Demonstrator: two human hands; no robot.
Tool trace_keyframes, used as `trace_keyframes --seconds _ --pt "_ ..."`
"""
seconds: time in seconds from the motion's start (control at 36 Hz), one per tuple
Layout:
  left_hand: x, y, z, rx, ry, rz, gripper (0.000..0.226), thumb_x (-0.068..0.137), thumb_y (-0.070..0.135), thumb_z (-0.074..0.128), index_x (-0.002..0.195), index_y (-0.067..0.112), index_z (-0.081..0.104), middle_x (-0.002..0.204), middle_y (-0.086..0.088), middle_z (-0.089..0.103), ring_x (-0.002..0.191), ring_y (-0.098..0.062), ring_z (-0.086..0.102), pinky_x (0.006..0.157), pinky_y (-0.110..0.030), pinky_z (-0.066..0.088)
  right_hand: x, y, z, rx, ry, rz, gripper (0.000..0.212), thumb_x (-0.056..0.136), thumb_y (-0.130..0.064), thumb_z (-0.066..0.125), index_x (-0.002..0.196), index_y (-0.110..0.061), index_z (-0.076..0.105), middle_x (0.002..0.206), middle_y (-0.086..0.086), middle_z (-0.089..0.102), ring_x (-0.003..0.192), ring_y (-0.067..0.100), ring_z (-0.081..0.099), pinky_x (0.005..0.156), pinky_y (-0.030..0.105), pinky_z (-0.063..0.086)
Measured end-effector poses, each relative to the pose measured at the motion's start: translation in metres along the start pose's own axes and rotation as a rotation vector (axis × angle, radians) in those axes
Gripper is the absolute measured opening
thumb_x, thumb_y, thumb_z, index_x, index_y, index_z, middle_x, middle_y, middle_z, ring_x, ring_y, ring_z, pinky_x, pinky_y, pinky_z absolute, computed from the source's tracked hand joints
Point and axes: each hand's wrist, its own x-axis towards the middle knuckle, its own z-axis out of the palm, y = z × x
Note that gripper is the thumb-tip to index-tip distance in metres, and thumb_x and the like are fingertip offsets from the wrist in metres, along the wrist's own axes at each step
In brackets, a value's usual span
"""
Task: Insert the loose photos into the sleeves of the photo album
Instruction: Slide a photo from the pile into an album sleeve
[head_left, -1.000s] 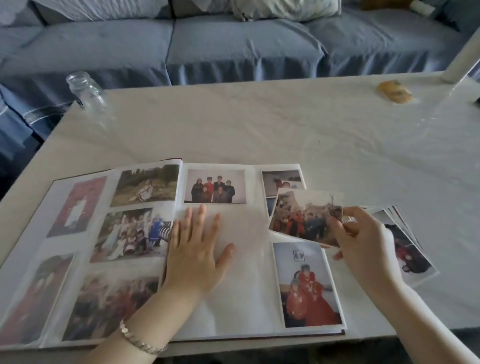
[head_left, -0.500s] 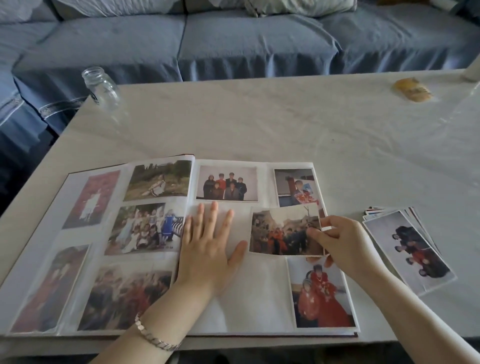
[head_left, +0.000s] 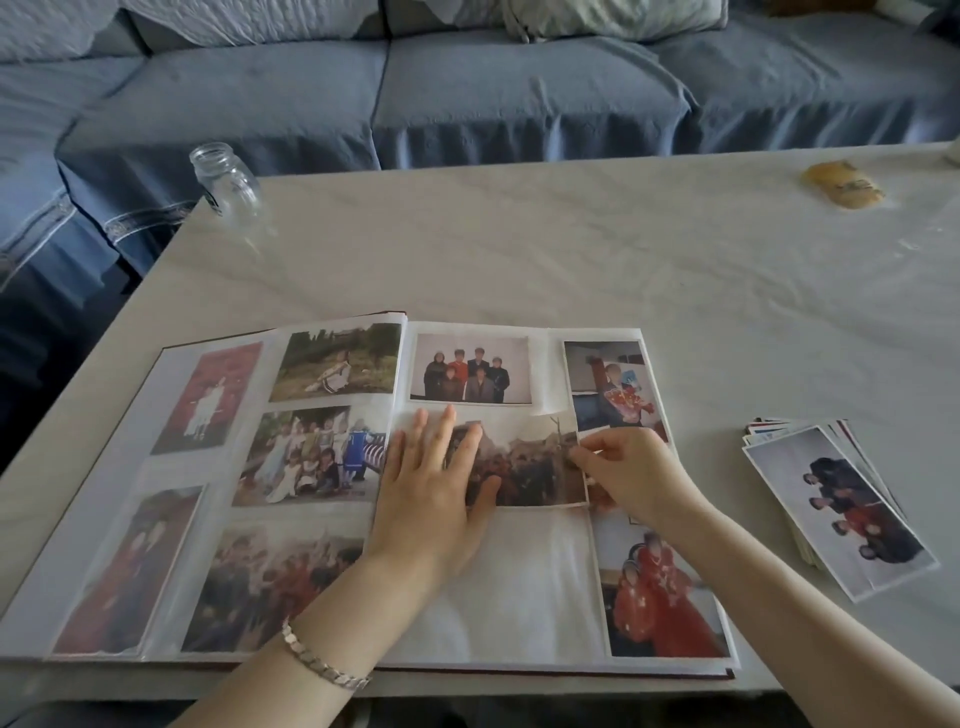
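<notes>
The photo album (head_left: 519, 587) lies open near the table's front edge, with photos in most sleeves of both pages. My left hand (head_left: 431, 488) lies flat with straight fingers on the middle of the right page, over the left part of a loose group photo (head_left: 530, 467). My right hand (head_left: 628, 467) pinches that photo's right edge. The photo lies in the page's middle row, its left part under my fingers. A stack of loose photos (head_left: 836, 509) sits on the table to the right of the album.
A glass jar (head_left: 226, 179) stands at the table's far left corner. A yellowish packet (head_left: 841, 184) lies at the far right. A blue sofa (head_left: 519, 88) runs behind the pale table (head_left: 571, 249).
My right hand has carried the group photo leftward from beside the stack, across the right page, into the middle row under my left fingers. The left hand stayed flat on the page.
</notes>
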Motion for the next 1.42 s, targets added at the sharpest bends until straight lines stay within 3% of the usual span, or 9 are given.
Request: trace_keyframes --seconds 0.06,0.11,0.22,0.31,0.42,0.78,1.0,1.11,1.42 --pt "0.002 -0.005 -0.003 0.030 0.095 0.067 0.048 0.084 0.031 0.063 0.126 0.008 0.058 0.136 -0.017 0.051 0.126 -0.035 0.049 0.105 -0.048 0.021 0.000 0.003 -0.001 -0.041 0.055 -0.040 0.008 0.090 -0.018 0.060 0.085 -0.021 0.065 0.062 -0.011 0.060 0.047 0.005 0.051 0.039 0.009 0.037" --pt "0.007 -0.014 -0.008 0.096 0.161 0.075 0.045 0.065 0.004 0.079 0.109 0.005 0.068 0.117 -0.015 0.065 0.109 -0.032 0.062 0.100 -0.051 0.030 0.000 0.003 0.000 -0.050 0.067 -0.051 0.011 0.090 -0.016 0.060 0.083 -0.024 0.064 0.064 -0.012 0.061 0.053 0.007 0.053 0.042 0.011 0.040" --pt "0.015 -0.034 -0.023 0.097 0.146 -0.015 0.055 0.094 0.003 0.040 0.146 0.019 0.031 0.156 0.004 0.021 0.146 -0.020 0.010 0.115 -0.041 -0.007 -0.003 0.000 0.003 -0.083 0.088 -0.057 0.015 0.091 -0.012 0.058 0.096 -0.014 0.072 0.075 -0.002 0.065 0.064 0.013 0.059 0.053 0.018 0.047" --pt "0.018 -0.047 -0.023 0.022 0.101 -0.048 0.058 0.097 0.004 0.030 0.149 0.025 0.018 0.157 0.013 0.010 0.146 -0.015 -0.009 0.116 -0.038 -0.005 -0.003 -0.001 0.005 -0.051 0.088 -0.018 0.014 0.090 -0.007 0.059 0.097 -0.005 0.071 0.075 0.004 0.065 0.064 0.017 0.061 0.060 0.023 0.053" --pt "0.017 -0.046 -0.019 -0.053 0.106 -0.062 0.055 0.097 0.004 0.028 0.148 0.023 0.024 0.156 0.013 0.016 0.146 -0.015 -0.008 0.116 -0.037 -0.005 0.000 -0.005 0.007 0.024 0.046 0.035 0.014 0.089 -0.006 0.061 0.100 -0.004 0.069 0.074 0.005 0.067 0.057 0.011 0.063 0.043 0.010 0.043" --pt "0.016 -0.048 -0.013 -0.226 0.193 -0.050 0.046 0.099 0.007 0.032 0.142 0.021 0.040 0.151 0.010 0.032 0.146 -0.015 0.001 0.116 -0.036 -0.005 0.009 -0.027 0.005 0.166 -0.205 0.175 0.016 0.089 -0.005 0.059 0.080 -0.013 0.069 0.068 0.005 0.069 0.050 0.009 0.062 0.050 0.017 0.053" --pt "0.015 -0.049 -0.013 -0.253 0.207 -0.048 0.045 0.100 0.011 0.030 0.142 0.023 0.039 0.150 0.012 0.033 0.146 -0.014 0.001 0.115 -0.034 -0.004 0.007 -0.015 0.022 0.136 0.055 0.064 0.012 0.078 -0.021 0.075 0.074 -0.012 0.068 0.069 0.004 0.067 0.057 0.015 0.057 0.062 0.030 0.055" --pt "0.015 -0.048 -0.013 -0.251 0.210 -0.048 0.045 0.100 0.010 0.031 0.142 0.023 0.039 0.150 0.011 0.032 0.146 -0.014 0.001 0.114 -0.032 -0.007 0.006 -0.009 0.031 0.092 0.200 -0.029 0.016 0.079 -0.020 0.075 0.066 -0.019 0.065 0.065 -0.003 0.065 0.053 0.008 0.054 0.047 0.017 0.042" --pt "0.014 -0.048 -0.012 -0.254 0.221 -0.046 0.044 0.099 0.008 0.033 0.140 0.021 0.042 0.149 0.009 0.035 0.146 -0.016 0.004 0.116 -0.035 -0.004 -0.005 0.001 0.043 0.003 0.349 -0.207 0.003 0.085 -0.020 0.067 0.082 -0.020 0.068 0.075 -0.012 0.063 0.070 0.004 0.060 0.059 0.012 0.045"
